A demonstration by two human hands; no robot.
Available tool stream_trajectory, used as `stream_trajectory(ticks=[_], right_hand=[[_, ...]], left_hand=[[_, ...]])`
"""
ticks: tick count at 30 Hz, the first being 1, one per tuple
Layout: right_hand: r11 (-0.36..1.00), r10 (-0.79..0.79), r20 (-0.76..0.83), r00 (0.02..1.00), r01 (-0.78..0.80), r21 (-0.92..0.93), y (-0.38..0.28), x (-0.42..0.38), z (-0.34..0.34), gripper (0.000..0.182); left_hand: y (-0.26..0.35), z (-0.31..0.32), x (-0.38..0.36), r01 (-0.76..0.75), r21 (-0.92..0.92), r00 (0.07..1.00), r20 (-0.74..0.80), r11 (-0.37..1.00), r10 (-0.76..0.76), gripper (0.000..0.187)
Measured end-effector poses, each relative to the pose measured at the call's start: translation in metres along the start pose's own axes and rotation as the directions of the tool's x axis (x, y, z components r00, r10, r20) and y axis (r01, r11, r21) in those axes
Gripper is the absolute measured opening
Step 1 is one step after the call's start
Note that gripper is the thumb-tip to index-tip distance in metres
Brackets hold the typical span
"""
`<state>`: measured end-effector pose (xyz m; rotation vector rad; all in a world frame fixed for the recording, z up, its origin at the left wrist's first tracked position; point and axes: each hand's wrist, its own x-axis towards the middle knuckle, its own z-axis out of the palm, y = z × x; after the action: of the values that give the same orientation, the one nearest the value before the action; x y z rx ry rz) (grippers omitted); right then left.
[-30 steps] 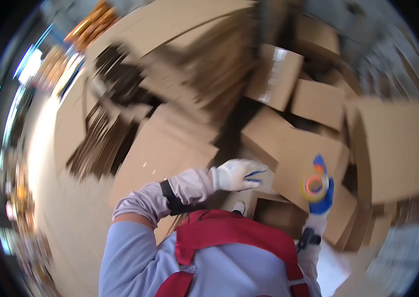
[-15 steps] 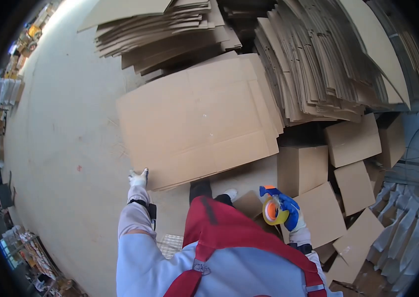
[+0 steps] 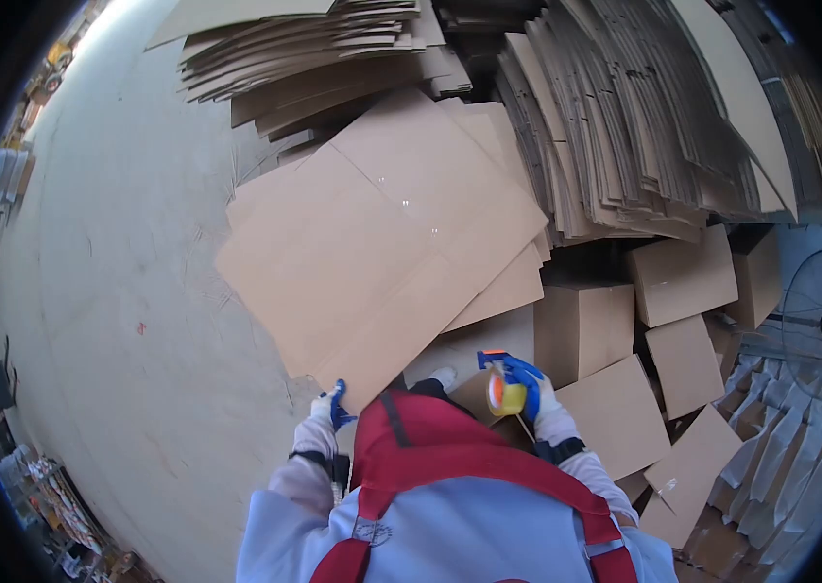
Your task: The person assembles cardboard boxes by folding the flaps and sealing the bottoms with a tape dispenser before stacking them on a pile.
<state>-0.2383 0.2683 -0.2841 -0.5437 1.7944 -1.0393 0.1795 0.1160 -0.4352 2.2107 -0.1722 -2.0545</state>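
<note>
A flat cardboard sheet [image 3: 372, 233], a folded-down box by its creases, lies turned at an angle over other flat cardboard [image 3: 503, 291]. My left hand [image 3: 334, 405], in a white and blue glove, pinches its near corner. In my right hand [image 3: 529, 379], gloved the same way, is a tape dispenser [image 3: 500, 385] with an orange core and a roll of yellowish tape. It is held to the right of the sheet, apart from it.
Stacks of flat cardboard stand at the back [image 3: 304, 58] and at the back right [image 3: 615, 126]. Made-up boxes [image 3: 605, 330] are heaped at my right, with white sacks [image 3: 790, 447] beyond them. Grey floor [image 3: 129, 291] stretches to the left, with shelves along its far edge.
The top cardboard sheet has swung round, its near corner now close to my body. My left hand has moved right and nearer with it; my right hand has come slightly left with the tape dispenser.
</note>
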Motion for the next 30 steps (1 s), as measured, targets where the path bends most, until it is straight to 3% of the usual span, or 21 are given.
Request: stream_trajectory(ticks=[1,3,4,6,9,11,12,13,15,16,17,18,19,20,22,23,24,26,27,29,30], right_hand=[[0.993,-0.109,-0.011,0.994,0.108,-0.052,0.012,0.005,0.009,0.032],[0.974,0.164,0.08,0.983,-0.174,0.147,-0.005,0.012,0.021,0.035],[0.882,0.362,0.126,0.924,-0.383,0.275,-0.011,0.021,0.026,0.039],[0.864,0.209,0.152,0.966,-0.255,0.434,-0.029,0.021,0.038,0.044],[0.784,0.03,0.242,0.97,-0.173,0.596,-0.035,0.034,0.046,0.057],[0.921,-0.208,0.076,0.975,0.169,0.352,-0.078,0.023,0.053,0.051],[0.917,-0.183,0.105,0.977,0.132,0.376,-0.111,0.013,0.055,0.047],[0.973,-0.223,-0.04,0.974,0.225,0.047,-0.1,0.028,0.055,0.044],[0.969,-0.225,-0.059,0.973,0.217,-0.118,-0.145,0.026,0.032,0.041],[0.925,-0.36,-0.066,0.931,0.346,-0.159,-0.163,0.023,0.019,0.039],[0.885,-0.399,-0.028,0.917,0.377,-0.275,-0.179,0.023,0.004,0.042],[0.856,-0.392,0.03,0.919,0.377,-0.353,-0.207,0.013,-0.013,0.043],[0.823,-0.374,0.087,0.924,0.373,-0.429,-0.231,0.001,-0.029,0.045],[0.755,-0.405,0.134,0.905,0.413,-0.509,-0.242,-0.003,-0.042,0.047],[0.552,-0.559,0.187,0.808,0.531,-0.643,-0.255,-0.012,-0.058,0.048],[0.543,-0.564,0.202,0.801,0.543,-0.641,-0.268,-0.024,-0.055,0.048],[0.509,-0.493,0.233,0.838,0.495,-0.705,-0.286,-0.04,-0.052,0.049],[0.4,-0.501,0.268,0.823,0.494,-0.772,-0.284,-0.055,-0.035,0.043],[0.349,-0.557,0.305,0.772,0.551,-0.758,-0.272,-0.055,-0.026,0.043],[0.367,-0.444,0.391,0.806,0.562,-0.742,-0.283,-0.07,-0.019,0.043],[0.343,-0.437,0.418,0.796,0.577,-0.741,-0.279,-0.066,-0.023,0.043]], left_hand=[[0.002,0.005,-0.016,0.003,0.033,0.998,0.066,0.999,-0.005,0.062],[0.016,0.015,-0.083,-0.069,-0.013,0.921,0.384,0.998,0.069,0.058],[0.023,0.02,-0.114,-0.08,-0.002,0.923,0.379,0.997,0.075,0.058],[0.031,0.033,-0.169,-0.032,-0.048,0.674,0.737,0.998,0.057,0.056],[0.008,0.082,-0.228,-0.018,-0.235,0.633,0.75,0.972,0.193,0.054],[-0.014,0.115,-0.247,0.118,-0.302,0.584,0.791,0.946,0.18,0.053],[-0.018,0.135,-0.272,0.153,-0.368,0.579,0.786,0.917,0.219,0.054],[-0.022,0.138,-0.262,0.137,-0.358,0.568,0.792,0.924,0.223,0.054],[-0.023,0.144,-0.23,0.445,0.064,0.089,0.989,0.893,-0.115,0.058],[-0.017,0.152,-0.233,0.527,0.266,-0.155,0.964,0.807,-0.217,0.049],[0.003,0.155,-0.254,0.507,0.263,-0.156,0.965,0.821,-0.212,0.049],[0.033,0.152,-0.293,-0.206,0.344,0.171,0.934,0.916,-0.313,0.04],[0.057,0.148,-0.325,-0.746,0.476,0.469,0.872,0.466,-0.141,0.032],[0.073,0.148,-0.343,-0.859,0.35,0.406,0.911,0.374,0.079,0.025],[0.123,0.162,-0.399,-0.895,0.424,0.445,0.822,0.14,0.355,0.029],[0.141,0.176,-0.402,-0.966,0.212,0.091,0.815,-0.148,0.573,0.034],[0.156,0.19,-0.405,-0.885,0.053,-0.297,0.701,-0.463,0.648,0.041],[0.182,0.222,-0.437,-0.45,0.152,-0.58,0.699,-0.88,0.418,0.053],[0.185,0.234,-0.431,-0.394,0.043,-0.623,0.722,-0.918,0.301,0.06],[0.166,0.247,-0.41,-0.286,-0.084,-0.516,0.853,-0.954,0.079,0.065],[0.155,0.243,-0.406,-0.327,-0.056,-0.534,0.834,-0.943,0.136,0.064]])
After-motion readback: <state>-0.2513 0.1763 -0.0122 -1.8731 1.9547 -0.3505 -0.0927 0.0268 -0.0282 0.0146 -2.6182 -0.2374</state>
